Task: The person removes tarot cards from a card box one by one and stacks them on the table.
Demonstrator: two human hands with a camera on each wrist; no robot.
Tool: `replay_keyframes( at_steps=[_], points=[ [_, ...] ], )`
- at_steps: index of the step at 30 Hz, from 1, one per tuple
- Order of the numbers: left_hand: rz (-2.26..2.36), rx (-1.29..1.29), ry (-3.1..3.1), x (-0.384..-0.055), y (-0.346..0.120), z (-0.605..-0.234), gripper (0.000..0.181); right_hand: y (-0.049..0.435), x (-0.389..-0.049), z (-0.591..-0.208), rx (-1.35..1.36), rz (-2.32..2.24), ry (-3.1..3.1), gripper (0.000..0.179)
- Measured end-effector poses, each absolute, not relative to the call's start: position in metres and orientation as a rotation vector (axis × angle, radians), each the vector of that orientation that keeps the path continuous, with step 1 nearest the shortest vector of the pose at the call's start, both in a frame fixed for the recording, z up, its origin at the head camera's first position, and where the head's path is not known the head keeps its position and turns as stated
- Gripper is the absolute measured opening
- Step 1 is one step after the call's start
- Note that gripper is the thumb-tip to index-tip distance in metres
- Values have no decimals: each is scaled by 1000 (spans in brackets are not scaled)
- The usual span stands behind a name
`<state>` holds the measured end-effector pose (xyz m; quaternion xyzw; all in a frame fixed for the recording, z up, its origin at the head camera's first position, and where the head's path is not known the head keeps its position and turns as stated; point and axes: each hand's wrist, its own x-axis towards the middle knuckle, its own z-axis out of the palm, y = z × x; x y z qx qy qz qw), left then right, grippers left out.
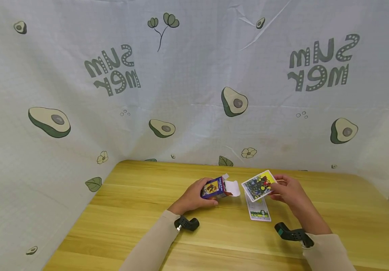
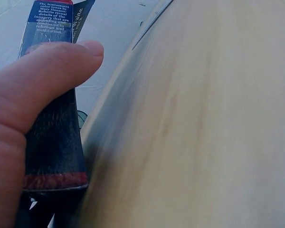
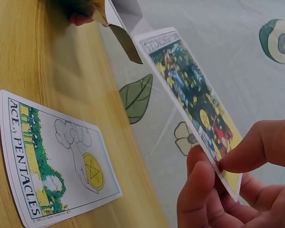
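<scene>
Now the left grip (image 1: 194, 195) curls round the blue box (image 1: 213, 188), flap open, while the right grip (image 1: 290, 192) pinches a picture card (image 1: 258, 186), raised clear of the Ace of Pentacles (image 1: 260, 211) lying on the table (image 1: 221, 242)!

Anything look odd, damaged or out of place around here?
Yes: the "summer" lettering on the hanging cloth reads mirrored, so the cloth may hang back to front. I see no damage to the box or cards.
</scene>
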<state>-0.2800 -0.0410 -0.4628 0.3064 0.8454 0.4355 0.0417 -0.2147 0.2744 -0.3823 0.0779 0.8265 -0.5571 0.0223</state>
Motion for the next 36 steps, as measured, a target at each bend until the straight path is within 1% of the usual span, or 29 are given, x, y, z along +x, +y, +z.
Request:
replay_keyframes(
  at_steps=[15, 21, 28, 36],
  points=[
    [1318, 944, 2604, -282, -41, -465, 77, 277, -216, -386, 308, -1660, 2585, 59],
    [1313, 947, 2606, -282, -41, -464, 77, 283, -221, -391, 348, -1699, 2545, 64],
    [1314, 953, 2610, -282, -40, -465, 77, 282, -221, -395, 295, -1711, 2558, 56],
    [1317, 959, 2604, -283, -41, -465, 76, 280, -219, -396, 205, -1680, 2585, 53]
  ],
)
